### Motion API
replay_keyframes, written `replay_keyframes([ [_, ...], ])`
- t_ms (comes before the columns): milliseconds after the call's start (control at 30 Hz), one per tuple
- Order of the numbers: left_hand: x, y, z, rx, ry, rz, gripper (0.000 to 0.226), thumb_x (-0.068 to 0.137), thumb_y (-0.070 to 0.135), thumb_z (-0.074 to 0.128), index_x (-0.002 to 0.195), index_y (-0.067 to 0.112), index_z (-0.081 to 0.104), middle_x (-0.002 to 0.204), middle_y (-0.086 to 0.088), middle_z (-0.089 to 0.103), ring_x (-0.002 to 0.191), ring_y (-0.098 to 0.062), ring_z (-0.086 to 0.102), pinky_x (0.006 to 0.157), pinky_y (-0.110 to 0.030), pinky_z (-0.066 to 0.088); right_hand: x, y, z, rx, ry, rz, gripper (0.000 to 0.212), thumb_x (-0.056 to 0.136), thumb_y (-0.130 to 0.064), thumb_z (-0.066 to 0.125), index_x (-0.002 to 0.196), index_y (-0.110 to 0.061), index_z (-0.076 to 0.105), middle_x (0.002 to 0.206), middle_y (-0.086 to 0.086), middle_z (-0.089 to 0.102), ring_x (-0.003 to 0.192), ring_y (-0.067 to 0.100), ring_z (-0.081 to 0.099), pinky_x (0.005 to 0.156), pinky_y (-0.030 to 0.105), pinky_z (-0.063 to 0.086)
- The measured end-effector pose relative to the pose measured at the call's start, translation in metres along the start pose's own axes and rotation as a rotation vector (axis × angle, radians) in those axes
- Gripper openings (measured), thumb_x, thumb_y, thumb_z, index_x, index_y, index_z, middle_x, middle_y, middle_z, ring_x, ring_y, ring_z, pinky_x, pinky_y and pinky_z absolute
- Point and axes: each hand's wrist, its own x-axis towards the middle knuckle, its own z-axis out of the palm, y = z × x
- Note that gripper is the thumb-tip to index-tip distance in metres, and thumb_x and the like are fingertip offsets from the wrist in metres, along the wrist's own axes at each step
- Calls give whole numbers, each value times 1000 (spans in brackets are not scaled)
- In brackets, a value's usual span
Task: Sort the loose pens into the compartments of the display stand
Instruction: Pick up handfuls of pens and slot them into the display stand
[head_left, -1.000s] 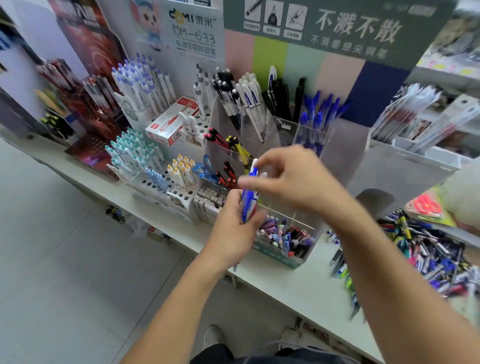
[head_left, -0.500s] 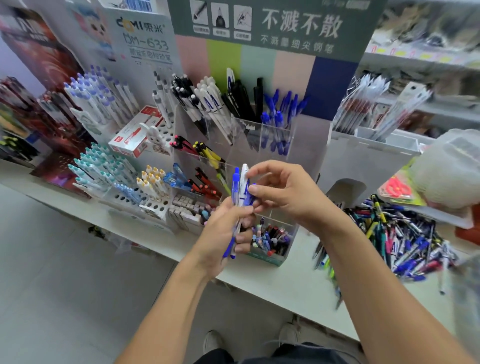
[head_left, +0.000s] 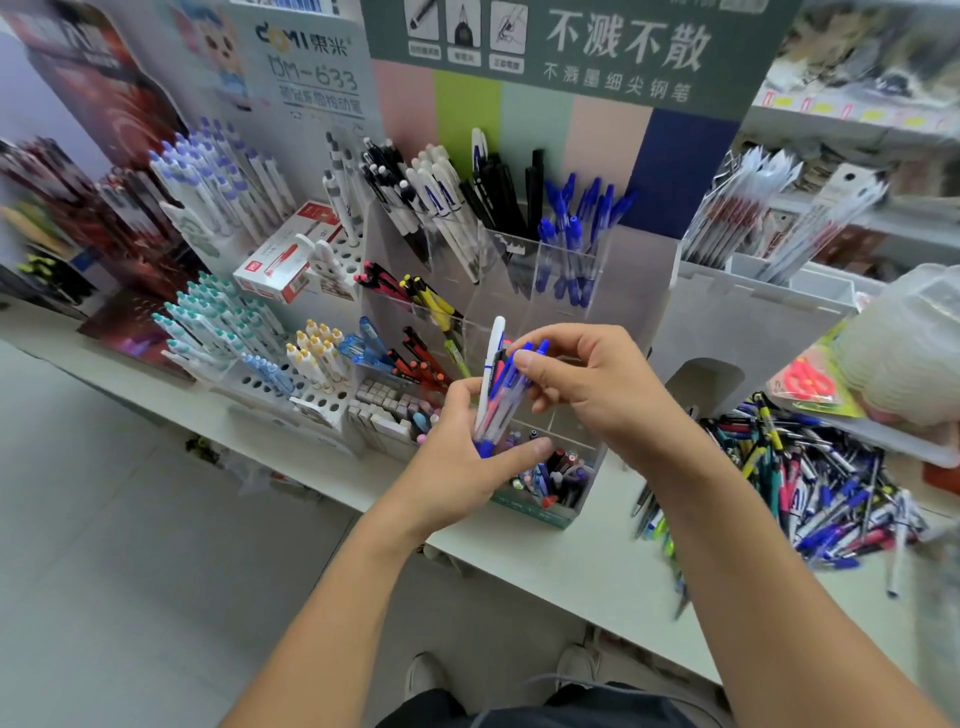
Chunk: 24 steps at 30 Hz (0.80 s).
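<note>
The left hand (head_left: 467, 457) grips a small bunch of pens (head_left: 501, 395) upright, just in front of the stand (head_left: 582, 322): one white pen and a few blue-capped clear ones. The right hand (head_left: 587, 395) pinches the cap end of one blue pen in the bunch with fingertips and thumb. The step in hand looks like singling out one pen to file. Draw it straight up out of the bunch so the others do not fan out or slip. Then match it by colour: the blue-capped pens (head_left: 571, 244) stand in the clear compartment at the stand's upper right. Drop it cap up, like its neighbours. The loose pile (head_left: 810, 478) lies on the tabletop (head_left: 571, 566) right of the stand.
</note>
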Motion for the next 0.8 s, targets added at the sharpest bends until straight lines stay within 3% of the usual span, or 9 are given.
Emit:
replay_keyframes([
  [67,-1,4,-1,-59,-27,3,66,81,27,83,131,27,40,76,13,63,62,2,59,59,-13,45,0,-5,-4,-55,-35,-25,10,96,-6,65,96,-9,74,72,2,70,60,9,61,62,23,54],
  [167,5,2,-3,-14,2,76,61,84,20,82,129,27,41,98,6,70,84,-9,67,74,-21,50,1,-14,-5,-157,-51,-78,12,96,-6,65,95,-13,74,73,2,69,61,9,61,62,23,54],
  [233,7,5,-4,26,18,106,60,83,17,82,127,27,43,101,10,66,89,-6,65,77,-19,49,2,-20,-4,-193,-43,-101,14,96,-5,64,93,-15,73,72,0,69,59,7,59,60,22,53],
  [400,7,5,-11,35,24,73,62,74,15,89,121,22,49,83,15,59,68,0,58,65,-16,48,-2,-31,-6,-279,34,-191,15,97,-5,62,97,-16,72,72,-6,67,59,5,58,59,21,52],
  [500,3,-3,-14,100,100,43,33,88,18,77,109,18,52,73,0,45,56,-7,43,53,-16,41,0,-49,-28,-264,279,-331,16,96,-3,63,98,-17,71,70,-5,65,55,4,58,56,18,50],
  [567,2,-2,-15,-60,191,-41,12,100,23,61,105,16,53,71,-3,45,51,-10,38,43,-18,36,1,-68,-52,-301,495,-460,13,97,-6,63,103,-15,70,73,-4,65,56,3,60,56,16,50],
  [667,6,13,-17,-477,163,-125,11,107,22,44,107,15,53,66,3,40,44,-7,25,36,-17,22,18,-87,-82,-467,718,-538,14,97,-18,61,107,-14,71,79,-3,66,60,3,64,57,16,51],
  [800,8,32,-15,-695,53,-107,12,106,23,44,111,14,51,67,3,44,46,-7,29,37,-16,24,61,-86,-84,-783,669,-479,20,94,-23,60,103,-14,74,95,4,73,85,23,69,86,39,56],
])
